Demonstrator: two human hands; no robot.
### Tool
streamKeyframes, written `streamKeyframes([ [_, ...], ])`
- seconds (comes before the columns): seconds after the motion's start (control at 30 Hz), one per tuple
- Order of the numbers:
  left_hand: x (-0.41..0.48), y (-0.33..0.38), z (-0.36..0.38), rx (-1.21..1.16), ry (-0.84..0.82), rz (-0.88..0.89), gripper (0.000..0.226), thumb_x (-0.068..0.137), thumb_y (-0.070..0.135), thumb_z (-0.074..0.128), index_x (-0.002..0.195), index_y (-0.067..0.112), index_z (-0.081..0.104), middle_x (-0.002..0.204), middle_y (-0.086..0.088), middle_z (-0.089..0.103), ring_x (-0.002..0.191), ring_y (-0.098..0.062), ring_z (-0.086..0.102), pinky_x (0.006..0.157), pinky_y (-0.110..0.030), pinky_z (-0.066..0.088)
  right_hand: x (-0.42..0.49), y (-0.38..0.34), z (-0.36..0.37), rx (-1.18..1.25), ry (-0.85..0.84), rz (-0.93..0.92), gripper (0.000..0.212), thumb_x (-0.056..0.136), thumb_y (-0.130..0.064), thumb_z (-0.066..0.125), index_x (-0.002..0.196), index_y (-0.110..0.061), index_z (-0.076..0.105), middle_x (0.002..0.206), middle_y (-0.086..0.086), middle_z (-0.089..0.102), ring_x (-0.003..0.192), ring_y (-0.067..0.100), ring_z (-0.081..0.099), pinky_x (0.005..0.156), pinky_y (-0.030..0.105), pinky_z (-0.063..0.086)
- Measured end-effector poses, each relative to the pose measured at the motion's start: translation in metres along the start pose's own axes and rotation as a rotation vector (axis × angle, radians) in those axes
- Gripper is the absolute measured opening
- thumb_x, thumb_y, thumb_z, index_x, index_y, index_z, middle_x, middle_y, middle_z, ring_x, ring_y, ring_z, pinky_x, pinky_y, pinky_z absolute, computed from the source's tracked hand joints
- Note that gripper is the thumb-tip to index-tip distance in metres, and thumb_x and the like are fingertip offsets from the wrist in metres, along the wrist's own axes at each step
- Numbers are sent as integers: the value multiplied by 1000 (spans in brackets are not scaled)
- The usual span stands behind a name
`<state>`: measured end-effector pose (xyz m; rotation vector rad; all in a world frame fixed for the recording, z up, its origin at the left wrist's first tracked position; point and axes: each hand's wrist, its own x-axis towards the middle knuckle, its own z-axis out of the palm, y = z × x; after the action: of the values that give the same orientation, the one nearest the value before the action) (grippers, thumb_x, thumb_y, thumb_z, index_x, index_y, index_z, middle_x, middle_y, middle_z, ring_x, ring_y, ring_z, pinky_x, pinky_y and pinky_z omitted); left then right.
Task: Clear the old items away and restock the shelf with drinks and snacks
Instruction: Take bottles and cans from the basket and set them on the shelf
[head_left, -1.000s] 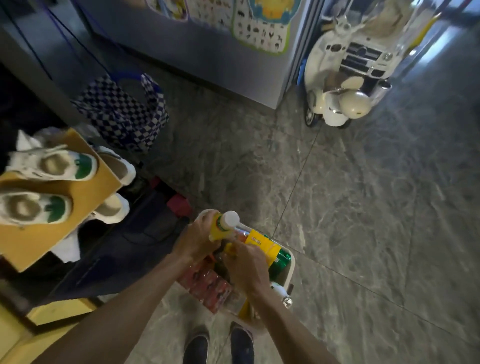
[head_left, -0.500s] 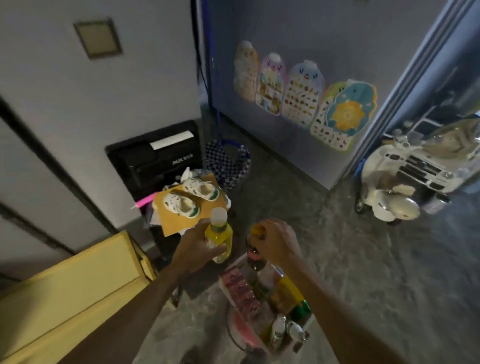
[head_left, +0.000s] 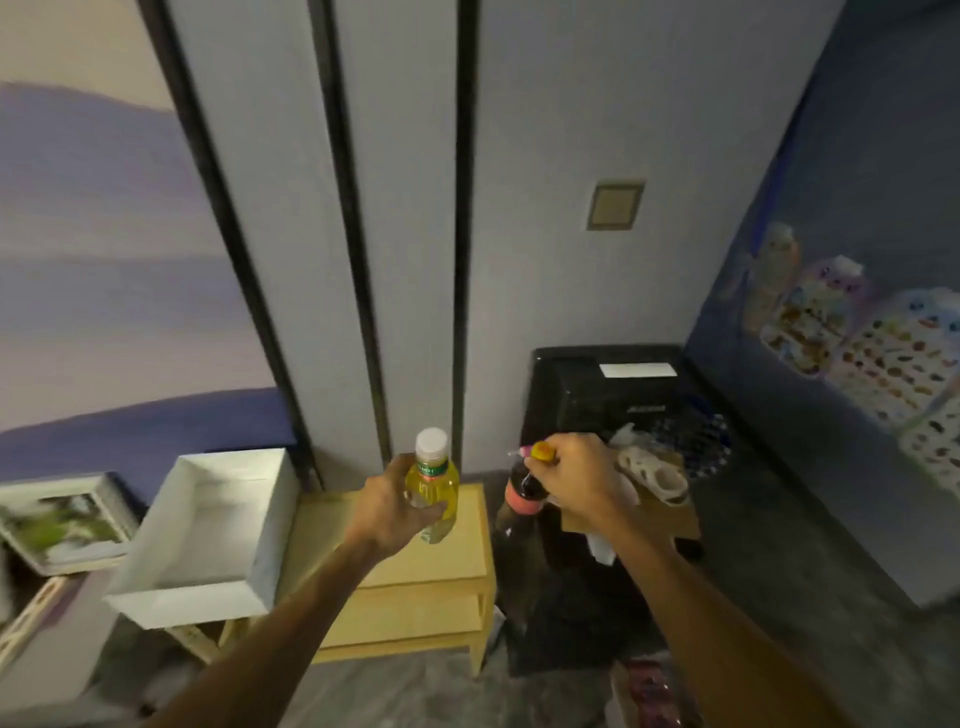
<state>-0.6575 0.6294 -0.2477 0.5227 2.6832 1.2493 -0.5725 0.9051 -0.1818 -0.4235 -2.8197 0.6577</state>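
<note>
Low yellow wooden shelf (head_left: 415, 571), with a flat top and a slatted lower tier, stands on the floor against the panelled wall, between an open white rectangular box (head_left: 208, 530) on its left and a black boxy appliance (head_left: 597, 400) on its right. Left hand (head_left: 400, 506) is held above the shelf top, fingers wrapped around the body of a clear plastic bottle of yellow drink with a white cap (head_left: 434, 483), which is upright. Right hand (head_left: 576, 478) is raised just right of the shelf, fingers closed around the neck, at the yellow cap, of a dark drink bottle with a pink label (head_left: 522, 499), which hangs below the grip. A brown cardboard sheet (head_left: 670, 512) bearing a small white shoe (head_left: 654, 475) lies behind the right hand.
</note>
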Motion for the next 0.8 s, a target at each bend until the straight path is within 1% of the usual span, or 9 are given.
streamKeyframes([
  [0.07,3,-27,-26,-9,53,-45,76,74,41,94,138,25,55,103,8,72,94,-17,71,73,-27,51,20,-35,28,54,-24,-4,24,92,-39,78,80,-20,70,74,-10,67,69,3,64,67,27,57],
  [0.13,8,-53,-46,-53,90,-101,76,76,36,95,140,24,56,105,9,70,96,-15,70,74,-24,50,38,-68,54,115,-35,-14,24,92,-36,78,76,-22,66,72,-9,64,65,1,60,63,22,48],
  [0.17,10,-67,-53,-75,109,-134,77,76,35,95,141,24,55,108,10,70,99,-15,70,76,-24,51,46,-82,68,122,-32,-14,24,92,-38,79,77,-22,68,72,-9,65,65,3,61,63,24,48],
  [0.23,17,-89,-62,-92,148,-206,76,77,37,94,140,24,54,113,8,71,103,-17,70,83,-30,55,62,-104,95,136,-46,1,24,90,-41,80,83,-19,74,76,-8,69,70,9,65,64,25,49],
  [0.3,25,-108,-66,-100,189,-273,74,78,38,94,139,24,54,116,4,72,103,-18,67,89,-36,57,76,-124,121,163,-87,-3,22,91,-38,82,87,-17,76,77,-9,69,71,8,66,65,23,50],
  [0.37,38,-124,-64,-84,236,-325,71,78,36,93,137,23,55,115,2,73,101,-21,68,89,-39,57,91,-138,145,168,-128,-13,23,91,-38,83,85,-18,74,77,-6,71,72,10,69,67,27,59],
  [0.43,52,-138,-60,-90,263,-379,68,79,34,92,135,23,55,114,1,73,102,-23,70,88,-41,59,109,-145,172,163,-157,-15,27,90,-41,82,83,-17,74,79,-3,73,73,12,71,70,33,63],
  [0.63,96,-187,-37,-119,317,-571,66,77,34,88,132,25,54,113,-2,73,100,-29,70,88,-46,59,158,-144,253,76,-260,-1,40,85,-57,79,91,-18,77,88,-2,77,81,19,74,72,39,64],
  [0.8,126,-242,-17,-153,318,-655,67,71,29,89,128,26,54,110,-2,72,100,-32,70,87,-48,59,185,-141,302,32,-349,28,42,85,-55,79,90,-14,76,91,6,76,88,29,73,66,32,52],
])
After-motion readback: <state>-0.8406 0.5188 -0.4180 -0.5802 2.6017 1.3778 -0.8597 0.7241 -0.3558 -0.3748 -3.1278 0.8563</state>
